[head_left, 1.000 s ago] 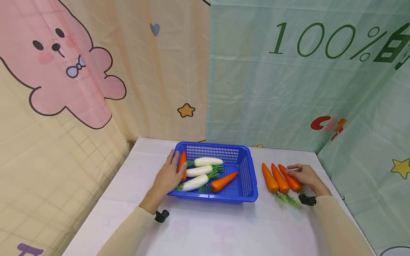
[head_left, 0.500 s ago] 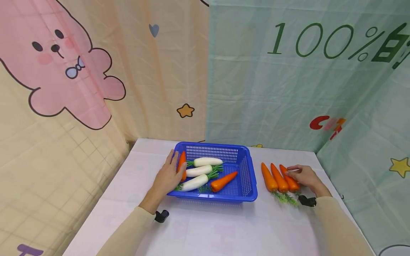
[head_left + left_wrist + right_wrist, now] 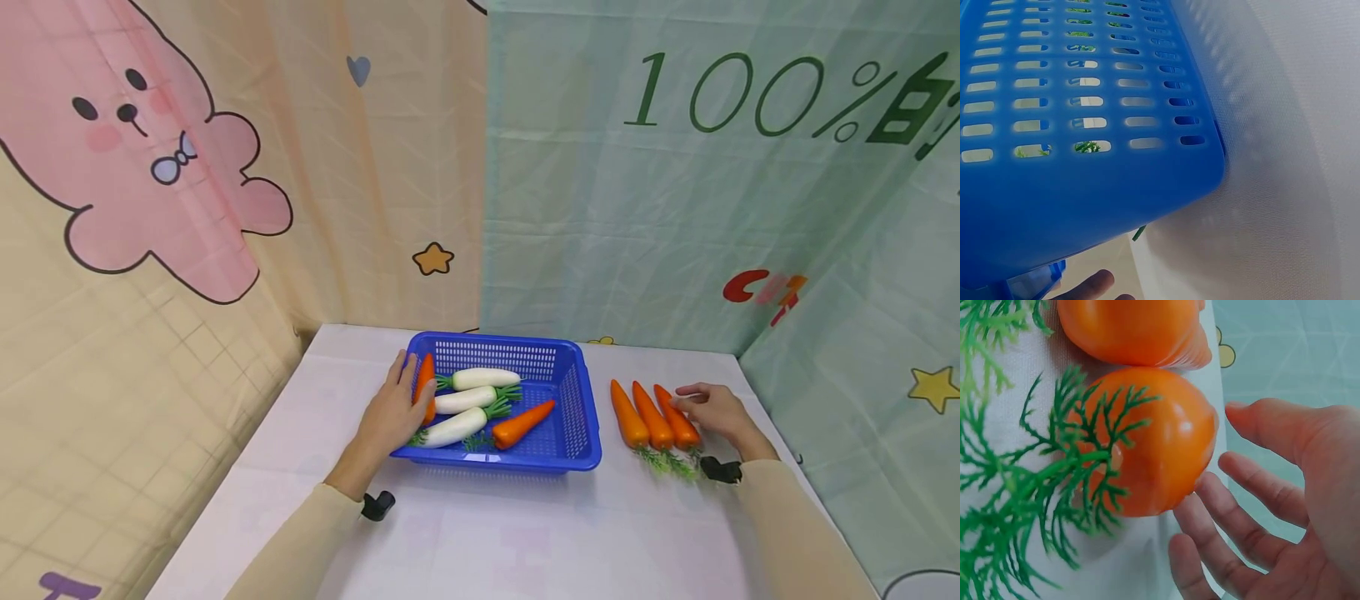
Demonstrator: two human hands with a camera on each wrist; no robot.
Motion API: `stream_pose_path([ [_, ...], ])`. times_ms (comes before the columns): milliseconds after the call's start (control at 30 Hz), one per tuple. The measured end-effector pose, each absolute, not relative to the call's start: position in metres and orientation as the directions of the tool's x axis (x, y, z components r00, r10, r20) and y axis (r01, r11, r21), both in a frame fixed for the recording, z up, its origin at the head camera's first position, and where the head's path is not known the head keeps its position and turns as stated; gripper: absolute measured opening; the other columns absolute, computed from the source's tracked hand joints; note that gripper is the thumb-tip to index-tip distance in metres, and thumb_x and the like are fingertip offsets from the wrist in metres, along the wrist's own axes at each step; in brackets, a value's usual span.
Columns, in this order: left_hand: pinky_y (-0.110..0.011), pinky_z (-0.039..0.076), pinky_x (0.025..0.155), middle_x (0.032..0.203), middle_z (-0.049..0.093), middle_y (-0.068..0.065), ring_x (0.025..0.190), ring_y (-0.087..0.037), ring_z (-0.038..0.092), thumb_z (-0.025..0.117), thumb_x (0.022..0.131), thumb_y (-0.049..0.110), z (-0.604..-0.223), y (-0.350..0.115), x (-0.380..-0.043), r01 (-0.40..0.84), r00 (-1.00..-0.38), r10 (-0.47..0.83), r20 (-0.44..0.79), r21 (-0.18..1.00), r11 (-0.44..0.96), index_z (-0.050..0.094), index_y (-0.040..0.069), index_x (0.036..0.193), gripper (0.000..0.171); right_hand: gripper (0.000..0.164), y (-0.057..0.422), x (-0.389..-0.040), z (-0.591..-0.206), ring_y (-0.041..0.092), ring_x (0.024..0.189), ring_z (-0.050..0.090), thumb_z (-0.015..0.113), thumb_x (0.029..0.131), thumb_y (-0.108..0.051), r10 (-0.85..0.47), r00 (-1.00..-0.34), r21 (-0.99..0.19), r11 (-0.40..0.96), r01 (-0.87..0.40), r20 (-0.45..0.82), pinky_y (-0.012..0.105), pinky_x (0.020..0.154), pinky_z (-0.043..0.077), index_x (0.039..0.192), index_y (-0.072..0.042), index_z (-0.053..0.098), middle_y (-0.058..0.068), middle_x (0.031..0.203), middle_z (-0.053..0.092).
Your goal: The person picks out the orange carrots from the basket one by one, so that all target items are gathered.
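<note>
My left hand (image 3: 392,412) rests along the left rim of the blue plastic basket (image 3: 592,400), its fingers fairly straight and its thumb reaching over the inner side. Beneath the thumb lies an orange carrot (image 3: 426,367). Several vegetables share the basket: another carrot (image 3: 525,423) and three white radishes (image 3: 487,377) with green tops. Right of the basket, three carrots lie side by side on the table; my right hand (image 3: 716,410) is beside the rightmost carrot (image 3: 1154,437). In the right wrist view its thumb is apart from that carrot, and its loosely bent fingers are close to the side; contact is unclear.
The white-covered table (image 3: 480,533) runs up to hanging printed curtains (image 3: 600,250) at the back and sides. Green leafy tops (image 3: 667,464) of the three carrots point toward the front. The basket's slotted side wall (image 3: 1072,187) fills much of the left wrist view.
The rightmost carrot has turned slightly, its leafy end shifting left toward its neighbour. My right hand has eased off it a little to the right. My left hand stays on the basket.
</note>
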State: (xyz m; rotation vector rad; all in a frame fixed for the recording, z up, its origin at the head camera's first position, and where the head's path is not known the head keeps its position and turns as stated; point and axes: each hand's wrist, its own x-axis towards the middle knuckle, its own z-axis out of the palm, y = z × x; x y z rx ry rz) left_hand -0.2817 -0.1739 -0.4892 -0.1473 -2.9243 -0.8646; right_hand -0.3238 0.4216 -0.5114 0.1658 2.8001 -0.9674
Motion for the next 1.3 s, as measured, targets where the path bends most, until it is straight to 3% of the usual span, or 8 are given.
stream_pose_path([
  [200, -0.074, 0.042, 0.135, 0.195, 0.015, -0.027, 0.173, -0.056, 0.039, 0.048, 0.123, 0.055, -0.491, -0.174, -0.282, 0.119, -0.991, 0.068, 0.115, 0.532, 0.839, 0.024, 0.001, 0.185, 0.086, 0.06, 0.413, -0.322, -0.506, 0.054, 0.128, 0.067, 0.072, 0.114, -0.037, 0.043, -0.99, -0.581, 0.806, 0.113, -0.133, 0.073, 0.115, 0.06, 0.153, 0.008, 0.066, 0.04, 0.147, 0.069],
  [800, -0.074, 0.039, 0.137, 0.195, 0.018, -0.027, 0.174, -0.056, 0.038, 0.048, 0.123, 0.055, -0.49, -0.174, -0.281, 0.125, -0.989, 0.06, 0.135, 0.547, 0.827, 0.028, 0.0, 0.184, 0.084, 0.048, 0.347, -0.314, -0.46, 0.047, 0.125, 0.073, 0.077, 0.114, -0.031, -0.062, -0.997, -0.571, 0.818, -0.076, 0.044, 0.059, 0.106, 0.071, 0.15, 0.0, 0.072, 0.031, 0.145, 0.075],
  [1100, -0.071, 0.054, 0.128, 0.18, 0.043, -0.028, 0.157, -0.053, 0.059, 0.053, 0.121, 0.053, -0.487, -0.17, -0.279, 0.08, -0.981, -0.03, 0.19, 0.543, 0.836, 0.05, -0.004, 0.172, 0.077, 0.048, 0.304, -0.313, -0.439, 0.043, 0.122, 0.075, 0.081, 0.111, -0.031, -0.17, -0.981, -0.539, 0.82, -0.193, 0.093, 0.055, 0.099, 0.073, 0.149, -0.002, 0.074, 0.027, 0.144, 0.077],
  [1300, -0.068, 0.061, 0.121, 0.174, 0.049, -0.03, 0.147, -0.051, 0.066, 0.056, 0.119, 0.053, -0.486, -0.172, -0.276, 0.098, -0.978, -0.011, 0.211, 0.499, 0.861, 0.052, -0.005, 0.171, 0.077, 0.046, 0.275, -0.317, -0.426, 0.042, 0.121, 0.077, 0.083, 0.11, -0.029, -0.258, -0.962, -0.528, 0.808, -0.263, 0.085, 0.05, 0.093, 0.074, 0.148, -0.004, 0.076, 0.026, 0.142, 0.078],
])
